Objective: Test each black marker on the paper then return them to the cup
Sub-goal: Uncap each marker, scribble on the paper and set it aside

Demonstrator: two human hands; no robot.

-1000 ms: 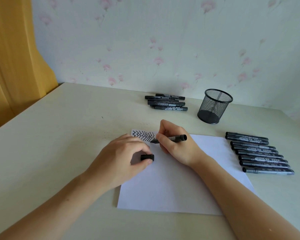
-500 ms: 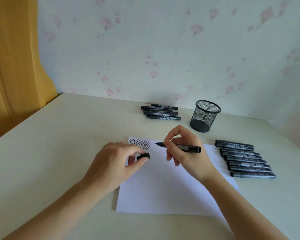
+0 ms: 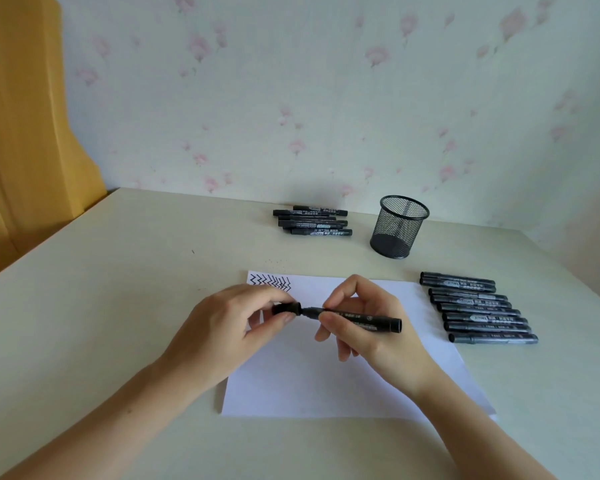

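Observation:
My right hand [image 3: 368, 327] grips a black marker [image 3: 364, 319] level above the white paper [image 3: 326, 386], tip pointing left. My left hand [image 3: 229, 327] pinches the marker's black cap [image 3: 286, 308], which sits right at the tip; how far it is pushed on is unclear. Black zigzag lines [image 3: 270, 283] fill the paper's far left corner. The black mesh cup [image 3: 399, 226] stands behind the paper and looks empty. A row of several black markers [image 3: 478, 308] lies to the right of the paper. Another pile of several markers [image 3: 314, 220] lies left of the cup.
The cream table [image 3: 118, 289] meets a flowered wall at the back. A yellow wooden panel [image 3: 25, 126] stands past the table's left edge. The table's right edge runs close behind the row of markers.
My right hand lifted the marker off the zigzag lines and turned it level. My left hand brought the cap up to the marker's tip. The camera tilted up a little.

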